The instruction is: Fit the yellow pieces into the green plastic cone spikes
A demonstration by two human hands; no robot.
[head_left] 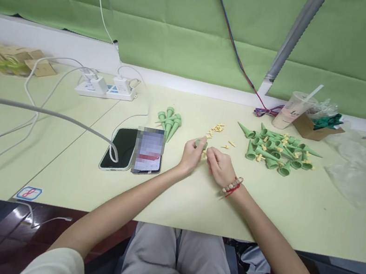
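Observation:
My left hand (192,155) is closed around a green plastic spike (199,143), of which only a small part shows above the fingers. Close beside it, my right hand (219,166) has its fingers pinched together; what is in them, if anything, is hidden. A bit of yellow (204,152) shows between the two hands. Just beyond them lie several small yellow pegs (219,128) in a loose pile. To the right is a heap of hollow green spikes (274,151) with yellow pegs among them. A smaller bunch of green spikes (168,121) rests to the left.
Two phones, one dark (120,147) and one lit (146,163), lie left of my hands. White cables run from a power strip (106,89) across the table's left side. A drink cup (292,111), a cardboard box (315,129) and clear plastic bags (348,180) stand at right.

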